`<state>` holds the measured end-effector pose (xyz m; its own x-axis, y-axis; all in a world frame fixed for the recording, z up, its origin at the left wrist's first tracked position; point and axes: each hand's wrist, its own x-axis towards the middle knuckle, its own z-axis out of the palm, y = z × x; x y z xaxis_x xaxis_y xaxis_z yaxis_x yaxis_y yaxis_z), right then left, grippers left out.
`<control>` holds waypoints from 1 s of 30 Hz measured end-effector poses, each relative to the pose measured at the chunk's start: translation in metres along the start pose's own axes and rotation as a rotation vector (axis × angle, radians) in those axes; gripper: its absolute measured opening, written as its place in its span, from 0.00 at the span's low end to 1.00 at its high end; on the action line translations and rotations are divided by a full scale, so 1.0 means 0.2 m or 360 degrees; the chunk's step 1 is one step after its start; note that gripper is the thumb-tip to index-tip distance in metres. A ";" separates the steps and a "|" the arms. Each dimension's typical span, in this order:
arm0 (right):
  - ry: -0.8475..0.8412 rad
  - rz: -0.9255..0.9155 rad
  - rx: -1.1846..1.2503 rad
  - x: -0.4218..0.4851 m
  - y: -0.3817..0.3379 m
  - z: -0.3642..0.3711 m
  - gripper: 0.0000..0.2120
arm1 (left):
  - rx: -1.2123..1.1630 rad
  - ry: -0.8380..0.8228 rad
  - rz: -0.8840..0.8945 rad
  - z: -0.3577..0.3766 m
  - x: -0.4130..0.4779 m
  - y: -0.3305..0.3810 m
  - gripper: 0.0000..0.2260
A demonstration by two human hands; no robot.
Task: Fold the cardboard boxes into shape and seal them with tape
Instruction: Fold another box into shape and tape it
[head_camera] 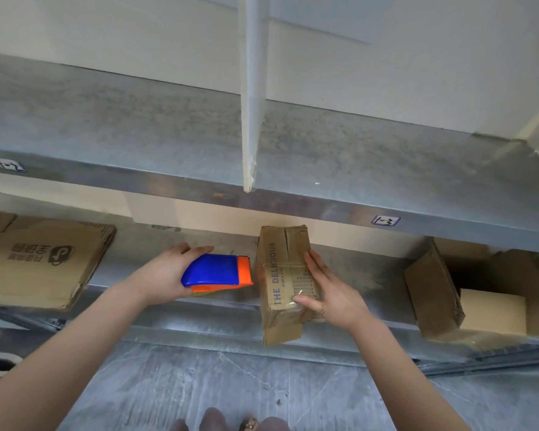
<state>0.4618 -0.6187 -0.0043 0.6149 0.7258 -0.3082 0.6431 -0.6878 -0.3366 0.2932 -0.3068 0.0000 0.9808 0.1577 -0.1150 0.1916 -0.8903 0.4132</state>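
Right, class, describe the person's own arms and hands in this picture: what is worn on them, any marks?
The left hand and right hand are bare: no gloves, and no rings show. The left forearm and right forearm are bare too, with no sleeve, watch or bracelet in view down to the picture's edge. No marks show.

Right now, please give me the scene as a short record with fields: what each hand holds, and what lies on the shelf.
left hand: grips the tape dispenser, blue and orange
right hand: holds the small box, thumb on its near end
small box: folded shut, printed THE DELICIOUS, glossy clear tape across it, at the front of the lower shelf
shelf, left: flattened cardboard
shelf, right: open box with a smaller box inside
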 end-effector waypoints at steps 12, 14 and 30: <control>0.0064 0.0032 0.0142 0.00 -0.01 0.06 0.42 | 0.0052 0.0009 0.0049 -0.05 0.02 -0.05 0.37; 0.0029 0.0081 0.0138 -0.01 -0.01 0.08 0.42 | -0.0012 -0.0070 0.0046 -0.06 0.02 -0.07 0.40; 0.0153 0.0185 0.0388 -0.02 -0.12 0.12 0.51 | -0.0007 -0.0237 0.0278 -0.08 0.08 -0.16 0.35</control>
<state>0.4321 -0.6047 -0.0159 0.7263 0.6298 -0.2753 0.4441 -0.7356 -0.5115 0.3031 -0.2685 -0.0006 0.9827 -0.0637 -0.1736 0.0200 -0.8967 0.4422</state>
